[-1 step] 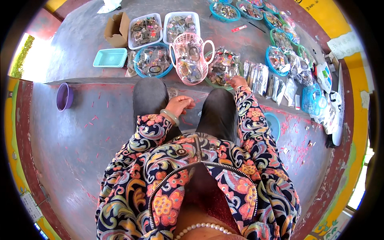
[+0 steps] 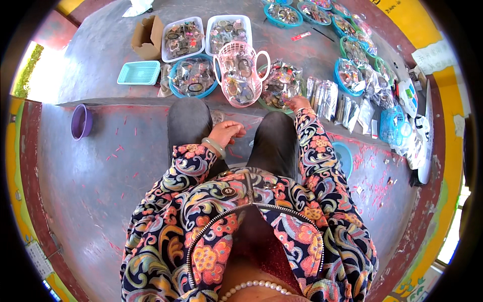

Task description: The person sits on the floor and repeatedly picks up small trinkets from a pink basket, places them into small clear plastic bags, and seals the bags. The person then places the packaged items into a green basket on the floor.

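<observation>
My right hand (image 2: 299, 103) is at the near right edge of a green basket (image 2: 275, 108) heaped with small clear packets (image 2: 282, 83). Its fingers are bent closed among the packets; what they grip, if anything, cannot be made out. Over the gap between my knees, my left hand (image 2: 227, 134), with a pale bangle at the wrist, hovers with loosely curved fingers and nothing visible in it. A pink basket (image 2: 240, 103) with two loop handles stands left of the green one, holding bagged dark rings and small coloured pieces.
A blue basket (image 2: 173, 89), two white trays (image 2: 201, 43), a cardboard box (image 2: 146, 38) and a turquoise tray (image 2: 138, 73) stand on the ledge leftward. Flat packets (image 2: 322, 98) lie right, near more filled baskets (image 2: 348, 75). A purple tub (image 2: 81, 122) stands on the floor.
My right hand has shifted very slightly at the edge of the green basket. Everything else looks the same.
</observation>
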`<state>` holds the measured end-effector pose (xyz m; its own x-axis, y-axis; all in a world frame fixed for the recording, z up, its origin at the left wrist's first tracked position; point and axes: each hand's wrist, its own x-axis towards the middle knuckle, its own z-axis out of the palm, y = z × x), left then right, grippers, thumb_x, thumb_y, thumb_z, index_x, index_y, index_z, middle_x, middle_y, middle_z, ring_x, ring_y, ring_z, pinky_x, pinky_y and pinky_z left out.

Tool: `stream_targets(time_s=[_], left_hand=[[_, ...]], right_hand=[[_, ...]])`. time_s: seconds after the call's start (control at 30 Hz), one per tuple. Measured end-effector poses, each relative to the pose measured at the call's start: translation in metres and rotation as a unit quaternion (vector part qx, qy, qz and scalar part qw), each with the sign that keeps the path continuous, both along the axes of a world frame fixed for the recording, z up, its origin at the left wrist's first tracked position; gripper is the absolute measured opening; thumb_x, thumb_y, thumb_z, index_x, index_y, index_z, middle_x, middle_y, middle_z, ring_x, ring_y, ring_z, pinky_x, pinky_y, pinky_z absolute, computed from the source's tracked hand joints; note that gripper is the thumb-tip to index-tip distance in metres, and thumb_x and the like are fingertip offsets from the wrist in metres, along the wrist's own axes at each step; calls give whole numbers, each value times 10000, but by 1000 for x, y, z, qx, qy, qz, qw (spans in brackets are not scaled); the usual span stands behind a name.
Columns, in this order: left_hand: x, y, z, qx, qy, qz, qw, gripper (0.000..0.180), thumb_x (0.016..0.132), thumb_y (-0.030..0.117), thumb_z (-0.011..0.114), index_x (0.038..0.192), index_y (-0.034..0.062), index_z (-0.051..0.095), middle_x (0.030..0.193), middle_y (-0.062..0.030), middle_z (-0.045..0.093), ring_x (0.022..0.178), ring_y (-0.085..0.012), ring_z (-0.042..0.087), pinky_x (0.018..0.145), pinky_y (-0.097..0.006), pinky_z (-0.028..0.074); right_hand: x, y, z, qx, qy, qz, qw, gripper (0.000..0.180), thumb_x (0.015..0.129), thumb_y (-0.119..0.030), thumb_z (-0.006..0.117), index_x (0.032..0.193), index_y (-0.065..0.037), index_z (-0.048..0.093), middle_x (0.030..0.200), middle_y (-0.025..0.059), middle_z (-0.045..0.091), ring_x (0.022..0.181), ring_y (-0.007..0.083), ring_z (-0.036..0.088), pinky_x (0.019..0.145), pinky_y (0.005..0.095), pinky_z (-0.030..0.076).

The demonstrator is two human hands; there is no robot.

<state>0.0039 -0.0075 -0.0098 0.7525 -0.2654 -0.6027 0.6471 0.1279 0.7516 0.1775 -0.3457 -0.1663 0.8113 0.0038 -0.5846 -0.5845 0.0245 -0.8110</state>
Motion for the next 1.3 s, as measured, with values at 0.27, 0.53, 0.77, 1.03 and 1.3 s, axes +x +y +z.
stream_targets(time_s=[0.27,0.53,0.77,1.03,1.3], left_hand=[[-2,-1,6,5,-6,-5,1000,187,825,205,514,946,67,550,861,-37,609,792,-102,566,543,-192,351],[-2,1,3,-15,-17,-6,1000,204,831,217,509,959,64,549,855,-34,606,781,-99,561,538,-190,350],[-3,2,15,-19,-29,4,999,256,823,270,533,987,73,548,897,-12,595,856,-82,537,544,-187,343],[-5,7,7,-115,-45,92,988,236,804,260,569,963,86,569,893,3,589,776,-69,525,544,-207,361],[-3,11,-1,-110,-86,56,989,216,796,224,571,934,58,574,822,-15,606,685,-70,536,513,-186,355]], right_hand=[[-9,-4,-11,-184,-136,60,972,179,725,-164,563,663,1,585,630,35,594,557,129,564,478,232,412],[-52,26,96,-4,-37,-44,998,106,773,-100,539,758,5,543,752,78,591,591,125,572,443,209,405],[-126,115,174,221,-16,-14,975,38,792,-67,536,809,-36,523,831,96,616,729,156,615,478,200,442],[-170,182,172,300,36,30,953,32,787,-53,540,793,-83,530,872,66,620,786,154,607,538,216,416],[-154,153,185,100,-54,131,985,195,763,-161,610,926,-64,562,827,-18,580,755,72,539,592,185,368]])
